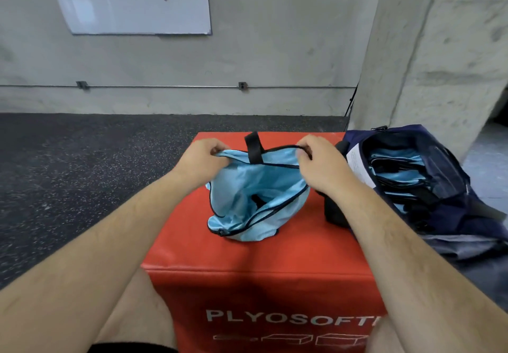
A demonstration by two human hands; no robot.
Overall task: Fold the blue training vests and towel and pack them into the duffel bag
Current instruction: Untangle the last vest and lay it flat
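A light blue training vest (255, 187) with black trim hangs crumpled over the red plyo box (247, 253). My left hand (202, 160) pinches its upper left edge. At the upper right edge, my right hand (320, 164) grips the black trim. Both hands hold the top edge raised while the lower part of the vest rests on the box. To the right stands an open navy duffel bag (439, 143) with several folded blue vests (395, 162) stacked inside.
A black strap loop (254, 146) sticks up from the box behind the vest. A dark bundle (334, 212) lies between the box and the duffel. A concrete pillar (428, 50) rises at right; speckled rubber floor (82, 165) lies at left.
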